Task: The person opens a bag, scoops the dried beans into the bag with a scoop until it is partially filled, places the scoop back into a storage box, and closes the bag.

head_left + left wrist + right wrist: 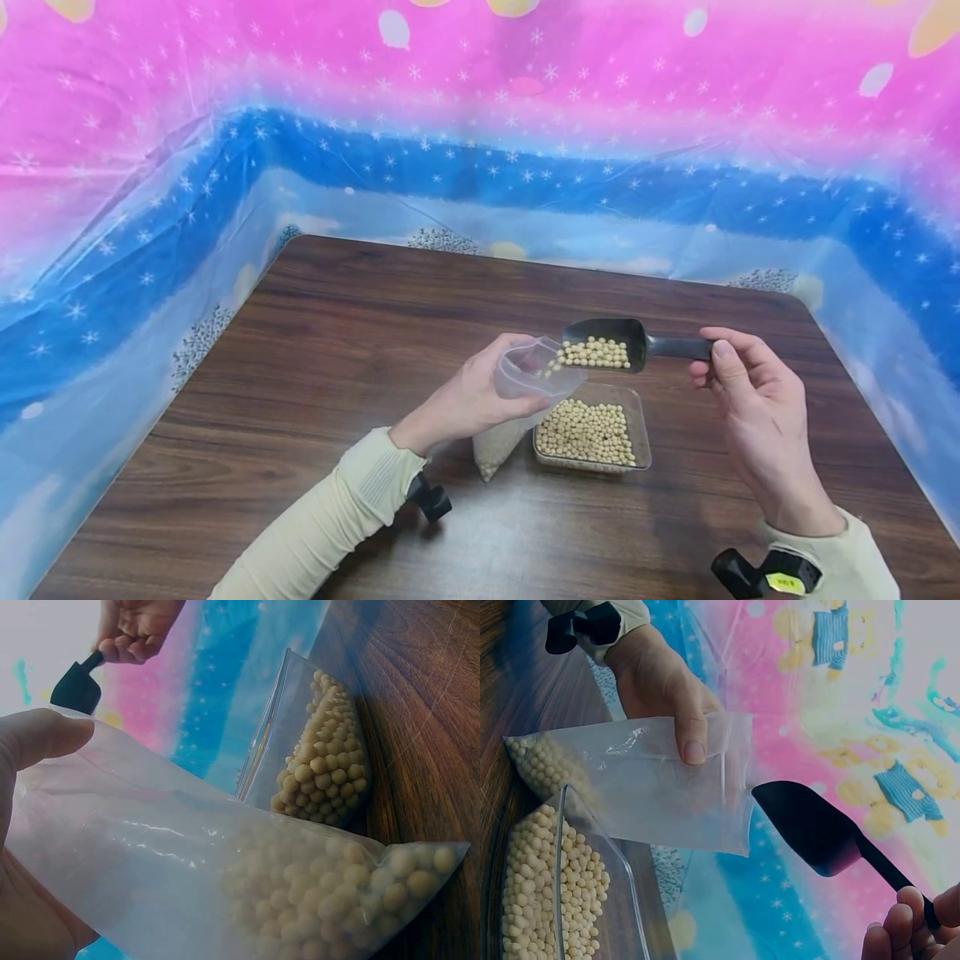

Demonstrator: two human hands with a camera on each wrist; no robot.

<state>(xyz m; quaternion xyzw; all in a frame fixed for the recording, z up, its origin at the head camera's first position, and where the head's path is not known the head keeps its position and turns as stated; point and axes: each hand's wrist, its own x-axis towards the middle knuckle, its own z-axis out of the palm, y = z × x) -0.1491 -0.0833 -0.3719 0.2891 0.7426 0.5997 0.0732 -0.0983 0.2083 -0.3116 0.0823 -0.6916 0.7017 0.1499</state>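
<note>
Scoop [637, 346], loaded with pale balls [598, 353]: we logged it towards ten o'clock from the pinching right hand [761, 412], long axis nine-to-three, seemingly touching the bag [630, 784] gripped by the left hand [480, 387].

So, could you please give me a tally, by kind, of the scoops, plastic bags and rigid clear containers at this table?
Black scoop: 1
Plastic bag: 1
Rigid clear container: 1
Total: 3

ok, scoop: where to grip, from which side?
Likely the slim handle of the scoop, from the person's right: it juts that way, to the right hand, while the broad end bears loose beans at the mouth of the bag.
</note>
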